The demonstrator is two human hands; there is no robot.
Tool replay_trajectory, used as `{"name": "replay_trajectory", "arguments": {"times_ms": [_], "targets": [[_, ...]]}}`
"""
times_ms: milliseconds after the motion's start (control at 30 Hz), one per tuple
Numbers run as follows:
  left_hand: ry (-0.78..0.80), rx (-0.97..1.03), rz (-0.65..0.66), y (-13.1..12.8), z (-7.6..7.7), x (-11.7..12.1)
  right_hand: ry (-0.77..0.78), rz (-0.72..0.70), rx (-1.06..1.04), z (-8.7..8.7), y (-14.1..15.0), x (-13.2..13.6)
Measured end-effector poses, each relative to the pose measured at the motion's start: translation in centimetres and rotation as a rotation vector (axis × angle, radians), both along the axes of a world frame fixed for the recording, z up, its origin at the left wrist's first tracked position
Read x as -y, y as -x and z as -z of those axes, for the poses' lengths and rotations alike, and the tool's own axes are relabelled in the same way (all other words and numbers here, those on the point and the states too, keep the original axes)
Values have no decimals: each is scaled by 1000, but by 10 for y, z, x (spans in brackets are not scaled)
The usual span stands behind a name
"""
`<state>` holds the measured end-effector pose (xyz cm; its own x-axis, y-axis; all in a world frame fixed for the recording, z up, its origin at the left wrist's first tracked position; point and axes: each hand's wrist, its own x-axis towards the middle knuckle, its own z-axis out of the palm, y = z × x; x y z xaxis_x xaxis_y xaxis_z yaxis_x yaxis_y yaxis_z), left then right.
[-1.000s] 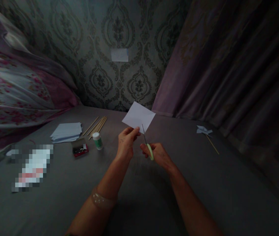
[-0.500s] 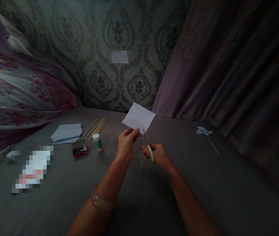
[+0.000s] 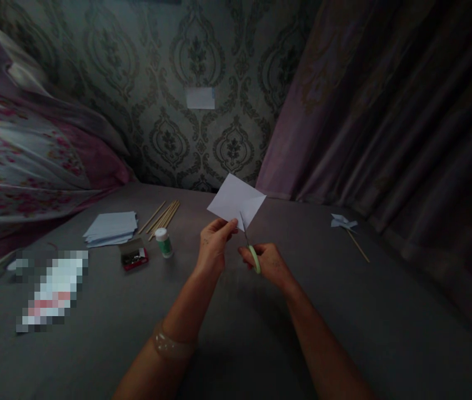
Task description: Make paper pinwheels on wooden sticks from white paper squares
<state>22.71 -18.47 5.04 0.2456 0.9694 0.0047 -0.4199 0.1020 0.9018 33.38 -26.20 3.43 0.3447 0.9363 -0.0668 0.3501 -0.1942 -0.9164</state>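
Note:
My left hand (image 3: 214,244) pinches the lower corner of a white paper square (image 3: 236,200), held up above the grey cloth surface (image 3: 236,322). My right hand (image 3: 264,263) is closed round the pale green handle of small scissors (image 3: 250,249). The blades point up and meet the paper's lower edge, just right of my left fingertips. A clear bangle sits on my left forearm.
To the left lie a stack of white paper sheets (image 3: 111,228), several wooden sticks (image 3: 161,215), a small white-capped bottle (image 3: 163,243) and an open red box (image 3: 134,256). A finished paper pinwheel on a stick (image 3: 346,225) lies at the right. Patterned wall, floral bedding and curtain surround.
The paper has tilted slightly, its right corner a little higher and further right. Both hands stay almost where they were, and the view has shifted a little.

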Motion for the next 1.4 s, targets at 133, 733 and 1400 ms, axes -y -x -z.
{"name": "replay_trajectory", "arguments": {"times_ms": [133,733,1400], "targets": [[-10,-14,29,-4,-1,4,-32,-12,4,-3,-4,1],[-9,-27,101,-7,-4,12,-89,-76,11,-11,-12,6],[55,21,121,-5,-9,13,-54,33,-49,-9,-8,5]]}}
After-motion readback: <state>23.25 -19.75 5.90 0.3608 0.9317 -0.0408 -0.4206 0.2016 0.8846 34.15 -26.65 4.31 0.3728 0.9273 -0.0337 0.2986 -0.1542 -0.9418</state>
